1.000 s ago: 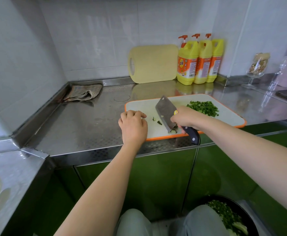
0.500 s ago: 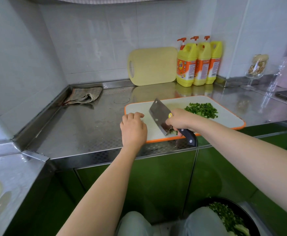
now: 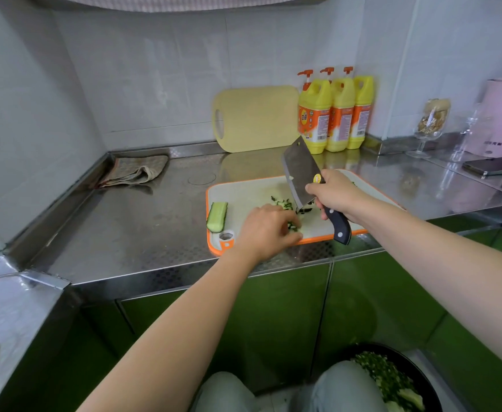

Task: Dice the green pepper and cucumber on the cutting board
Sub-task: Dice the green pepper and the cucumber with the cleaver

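My right hand has lifted the cleaver off the white, orange-rimmed cutting board. It grips the black handle, and the steel blade tilts up toward the wall. My left hand has slid right onto the diced cucumber bits, fingers bent; I cannot tell whether they are pinching. A cucumber half lies cut-face up at the board's left end, with its long axis pointing away from me.

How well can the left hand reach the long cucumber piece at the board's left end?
Probably yes. The cucumber piece lies uncovered just left of the left hand, with only bare cutting board between them; the knife is raised on the other side, in the right hand.
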